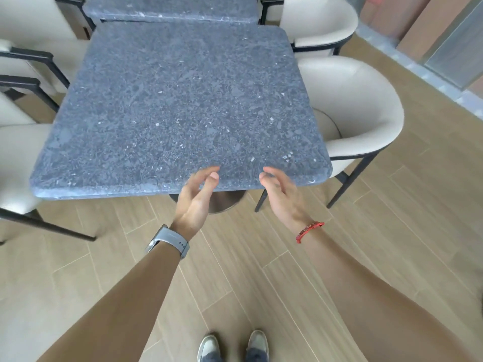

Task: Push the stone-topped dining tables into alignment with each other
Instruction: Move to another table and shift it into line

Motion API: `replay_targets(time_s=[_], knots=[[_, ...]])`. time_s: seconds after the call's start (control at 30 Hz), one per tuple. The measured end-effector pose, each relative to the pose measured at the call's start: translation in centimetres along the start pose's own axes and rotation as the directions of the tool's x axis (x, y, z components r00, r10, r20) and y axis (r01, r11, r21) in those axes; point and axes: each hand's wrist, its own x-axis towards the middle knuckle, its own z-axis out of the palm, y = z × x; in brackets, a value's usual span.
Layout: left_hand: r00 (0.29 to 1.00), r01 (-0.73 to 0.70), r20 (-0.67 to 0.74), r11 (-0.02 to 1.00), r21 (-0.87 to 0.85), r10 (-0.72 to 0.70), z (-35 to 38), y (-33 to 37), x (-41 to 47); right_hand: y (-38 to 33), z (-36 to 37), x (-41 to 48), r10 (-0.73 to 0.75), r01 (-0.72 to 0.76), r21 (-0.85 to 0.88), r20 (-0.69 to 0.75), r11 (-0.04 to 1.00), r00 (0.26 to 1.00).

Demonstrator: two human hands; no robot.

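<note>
We see a cream chair on the right, with a curved back and thin black legs. A second cream chair stands beyond it, farther from us. At the left edge is a near chair, blurred, also cream. Past it we make out the black armrests of other pale seats. The floor is laid in light brown wood-grain planks with pale joints. At the upper right a grey sill runs diagonally along the floor's edge, and brown panels and a frosted pane stand behind it. Two grey shoes sit side by side at the bottom.
</note>
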Motion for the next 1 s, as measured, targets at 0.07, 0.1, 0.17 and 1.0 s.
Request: replay_targets(time_s=[0.07, 0.1, 0.17, 1.0], knots=[[0.999, 0.029, -0.029, 0.992, 0.124, -0.026, -0.5, -2.4, 2.3, 0.9, 1.4, 2.3, -0.003, 0.004, -0.028, 0.014, 1.0, 1.0], [0.999, 0.031, -0.031, 0.978, 0.208, -0.025, -0.7, -3.5, 3.5, 1.3, 2.1, 3.5, -0.004, 0.005, -0.033, 0.016, 0.999, 1.0], [0.999, 0.005, -0.04, 0.942, 0.336, 0.009, -1.1, -5.5, 5.9, 2.4, 3.1, 5.9, -0.017, 0.017, -0.054, 0.013, 0.998, 1.0], [0.975, -0.095, 0.03, 0.295, 0.951, 0.219, -0.5, -14.3, 16.0, 9.3, 11.1, 17.9, -0.463, 0.194, -0.856, -0.059, 0.48, 0.884]])
